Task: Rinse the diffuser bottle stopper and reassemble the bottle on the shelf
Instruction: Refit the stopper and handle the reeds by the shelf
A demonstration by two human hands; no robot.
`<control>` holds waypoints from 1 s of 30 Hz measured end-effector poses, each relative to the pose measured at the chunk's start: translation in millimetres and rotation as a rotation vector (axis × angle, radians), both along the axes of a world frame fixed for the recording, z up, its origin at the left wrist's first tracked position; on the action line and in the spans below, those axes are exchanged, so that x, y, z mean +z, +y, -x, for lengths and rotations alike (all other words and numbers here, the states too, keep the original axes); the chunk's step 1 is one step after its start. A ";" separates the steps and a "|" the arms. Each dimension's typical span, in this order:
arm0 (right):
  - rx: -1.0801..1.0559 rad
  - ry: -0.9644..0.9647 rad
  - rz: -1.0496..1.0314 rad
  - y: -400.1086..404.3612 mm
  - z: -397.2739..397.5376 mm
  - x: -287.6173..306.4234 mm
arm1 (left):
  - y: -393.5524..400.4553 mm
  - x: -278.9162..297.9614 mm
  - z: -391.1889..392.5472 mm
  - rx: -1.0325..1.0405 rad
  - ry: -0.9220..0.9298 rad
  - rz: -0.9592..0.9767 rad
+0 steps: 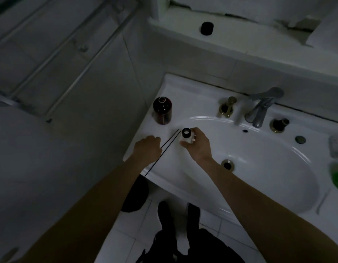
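While the left hand (147,147) is curled round the thin black sticks (165,147) at the sink's (289,168) left rim, the right hand (197,146) pinches a small white bottle (186,136) w/ a black ring top, held over the basin edge just beside the stick tips. A dark brown bottle (162,110) stands upright on the sink's back-left corner, near both hands, its neck uncapped. A black cap (207,28) sits well apart on the shelf (240,42) above. The tap (262,107) is at the back; no water seen.
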State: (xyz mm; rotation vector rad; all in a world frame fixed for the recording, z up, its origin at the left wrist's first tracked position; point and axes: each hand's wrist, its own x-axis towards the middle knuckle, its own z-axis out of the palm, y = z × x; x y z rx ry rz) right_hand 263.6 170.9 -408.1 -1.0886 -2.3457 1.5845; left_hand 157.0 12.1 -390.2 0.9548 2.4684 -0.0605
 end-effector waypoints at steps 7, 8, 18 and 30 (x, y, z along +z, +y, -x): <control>0.049 -0.023 -0.008 -6.1 0.5 -17.5 | -6.5 -33.2 -12.3 0.162 -0.100 0.141; 0.054 -0.028 -0.009 -7.7 1.1 -19.9 | -4.7 -36.0 -13.8 0.179 -0.105 0.148; 0.059 -0.069 -0.011 -19.3 -1.5 -45.2 | 6.8 -61.3 -20.3 0.179 -0.024 0.207; 0.061 -0.076 -0.017 -23.0 -5.7 -55.6 | 7.3 -80.4 -26.5 0.022 0.054 0.267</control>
